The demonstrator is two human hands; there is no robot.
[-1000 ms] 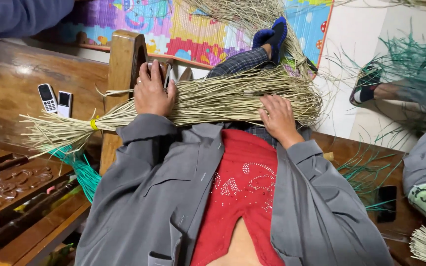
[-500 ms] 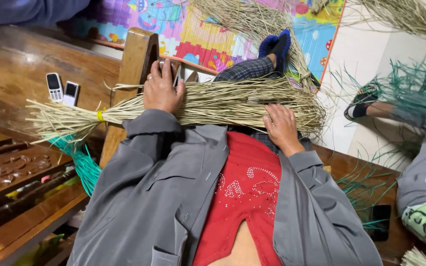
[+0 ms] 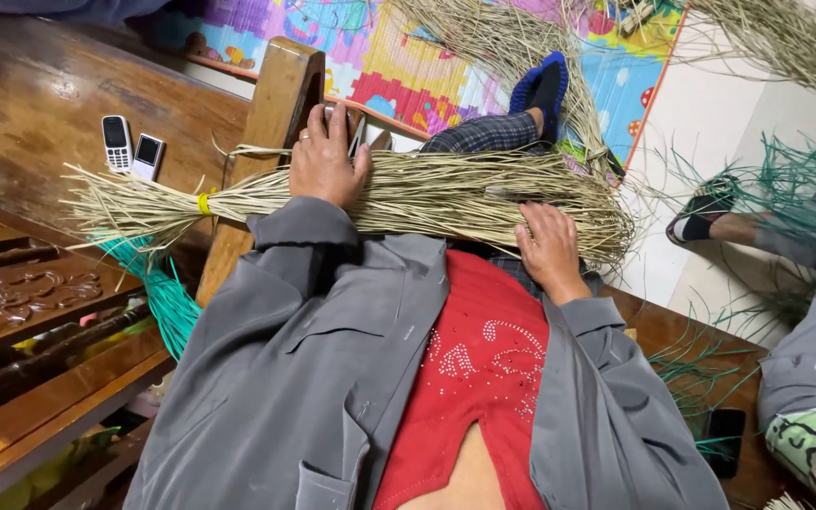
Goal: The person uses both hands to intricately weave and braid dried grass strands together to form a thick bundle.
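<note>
bundle (image 3: 427,194) of pale straw lay across our lap, tied yellow at the left | left hand (image 3: 325,162) flat on top, right hand (image 3: 550,247) pressing, neither closed | we judged loose right-end stalks could slide out | phones (image 3: 131,146) near

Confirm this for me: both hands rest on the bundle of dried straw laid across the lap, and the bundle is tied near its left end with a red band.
Not quite. The head view shows the band is yellow, not red. The rest holds: the left hand and the right hand both rest on the bundle of dried straw laid across the lap.
</note>
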